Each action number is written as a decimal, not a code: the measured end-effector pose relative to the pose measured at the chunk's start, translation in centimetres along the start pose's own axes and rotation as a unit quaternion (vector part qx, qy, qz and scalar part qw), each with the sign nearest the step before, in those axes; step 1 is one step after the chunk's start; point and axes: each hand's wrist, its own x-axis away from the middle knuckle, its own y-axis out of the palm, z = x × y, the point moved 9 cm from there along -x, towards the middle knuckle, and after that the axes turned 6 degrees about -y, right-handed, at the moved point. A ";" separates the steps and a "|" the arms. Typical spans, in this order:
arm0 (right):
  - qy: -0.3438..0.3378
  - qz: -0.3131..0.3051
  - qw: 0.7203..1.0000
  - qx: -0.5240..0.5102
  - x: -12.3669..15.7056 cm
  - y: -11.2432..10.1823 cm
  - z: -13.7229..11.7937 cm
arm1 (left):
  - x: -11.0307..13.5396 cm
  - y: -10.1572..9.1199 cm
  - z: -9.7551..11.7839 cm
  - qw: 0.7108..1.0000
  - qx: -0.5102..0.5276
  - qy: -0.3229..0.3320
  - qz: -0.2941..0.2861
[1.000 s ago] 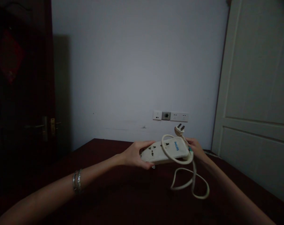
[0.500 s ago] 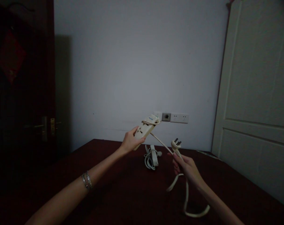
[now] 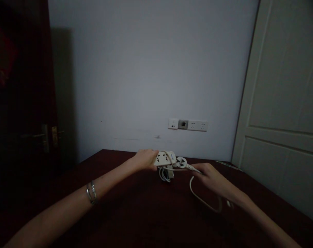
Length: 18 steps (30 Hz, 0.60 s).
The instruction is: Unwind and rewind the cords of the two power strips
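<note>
My left hand (image 3: 144,159) grips the near end of a cream power strip (image 3: 165,158), held low over the dark red table (image 3: 120,206). Its plug (image 3: 181,162) lies just right of the strip. My right hand (image 3: 209,176) is closed on the strip's white cord (image 3: 197,198) just behind the plug; the cord loops down onto the table below my wrist. A second white power strip (image 3: 168,173) with a coiled cord lies on the table right beneath the held one. Two bracelets circle my left wrist.
A row of wall sockets and a switch (image 3: 187,124) sits on the pale wall above the table's far edge. A white panelled door (image 3: 282,113) stands at the right. A dark wooden door with a brass handle (image 3: 44,137) is at the left.
My left hand has lowered the power strip from raised in the air to just above the table. My right hand has moved forward with the plug toward the strip.
</note>
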 end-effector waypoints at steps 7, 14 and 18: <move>-0.031 -0.126 0.992 -0.008 -2.0 0.3 -2.3 | 3.4 1.1 5.4 0.968 -0.022 0.159 -0.191; 0.017 -0.168 0.979 -0.115 -3.2 1.5 -2.2 | 7.0 0.8 10.4 0.905 0.146 0.257 -0.305; 0.049 -0.104 0.974 -0.197 -3.9 0.9 -1.0 | 6.4 -1.2 10.6 0.902 0.253 0.243 -0.253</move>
